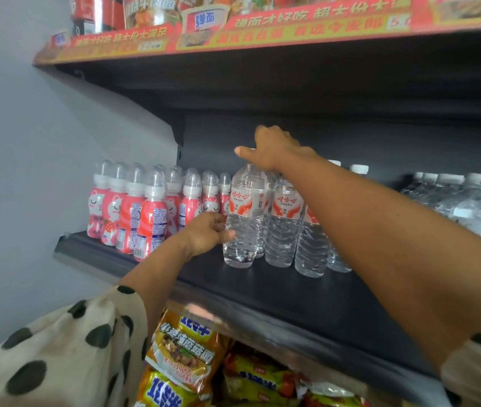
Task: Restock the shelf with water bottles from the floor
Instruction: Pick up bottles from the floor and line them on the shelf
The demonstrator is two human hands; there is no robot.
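Water bottles fill the middle of a dark shelf (307, 301) as I look up at it from below. My left hand (208, 232) is at the lower side of the front water bottle (243, 221), thumb and curled fingers pressed to its clear ribbed wall, a narrow grip on the bottle. My right hand (274, 149) reaches over the top of that same bottle, covering its cap; the fingers curl down, one pointing left, and I cannot tell whether this grip holds the cap. The bottle stands upright on the shelf, touching a cluster of matching bottles (298, 227) just to its right. To its left stands a row of pink drink bottles (142, 210) with clear domed caps. More water bottles (468, 198) sit at far right. Orange noodle packets (183, 351) lie on the level below.
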